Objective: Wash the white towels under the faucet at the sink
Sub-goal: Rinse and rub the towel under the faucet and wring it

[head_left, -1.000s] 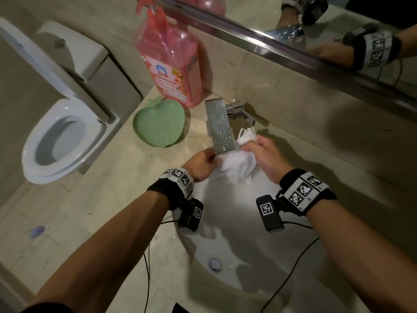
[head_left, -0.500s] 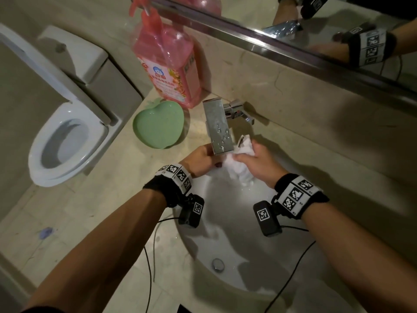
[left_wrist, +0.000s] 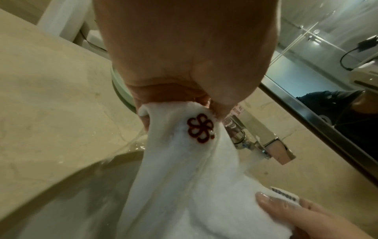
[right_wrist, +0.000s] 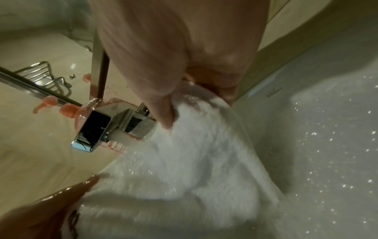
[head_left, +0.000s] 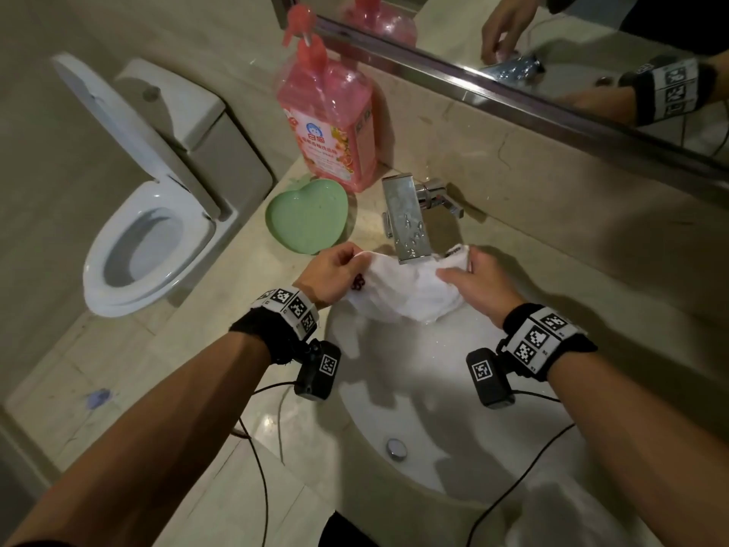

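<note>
**Towel held open under the faucet**

Below the faucet (head_left: 406, 223) spout, over the sink (head_left: 434, 448), a white towel (head_left: 410, 294) hangs stretched. The left hand (head_left: 335, 276) pinches one end, the right hand (head_left: 479, 284) grips the other. This looks like the rinsing step; next likely comes rubbing the cloth together.
</note>
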